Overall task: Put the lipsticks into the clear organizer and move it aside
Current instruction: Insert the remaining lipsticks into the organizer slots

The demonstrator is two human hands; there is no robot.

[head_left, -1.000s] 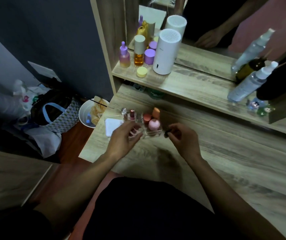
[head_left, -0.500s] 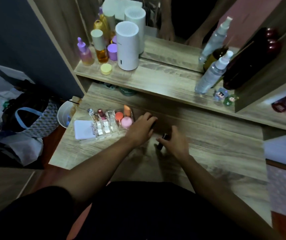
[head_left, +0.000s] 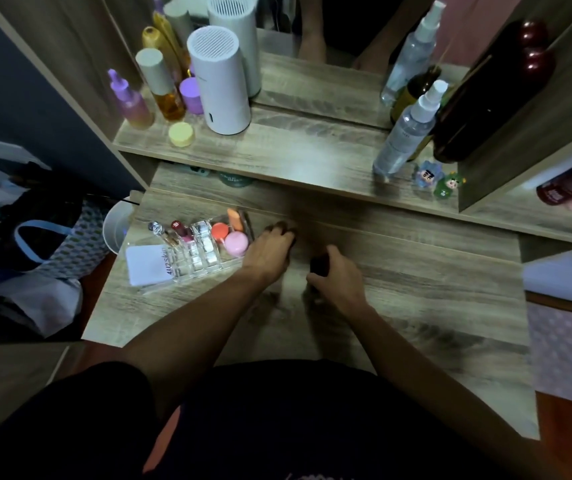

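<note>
The clear organizer [head_left: 204, 252] sits at the left of the desk. It holds a red lipstick [head_left: 177, 229], a clear-capped tube [head_left: 158, 231], round pink and orange sponges [head_left: 235, 242] and a white card [head_left: 149, 265]. My left hand [head_left: 270, 252] rests just right of the organizer, fingers curled down onto the desk. What lies under the fingertips is too dark to tell. My right hand [head_left: 338, 277] is on the desk beside it, closed around a dark lipstick [head_left: 319, 265].
A raised shelf [head_left: 277, 150] behind the desk carries bottles, a white cylinder [head_left: 220, 84], spray bottles [head_left: 405, 129] and small figurines [head_left: 438, 183]. A mirror stands behind it. A white bin [head_left: 118, 225] and bags sit on the floor at left. A dotted cloth [head_left: 558, 355] hangs at the desk's right edge.
My left hand has left the organizer and moved right onto the desk. My right hand has dropped to the desk with the dark lipstick. The view has swung to the right.
</note>
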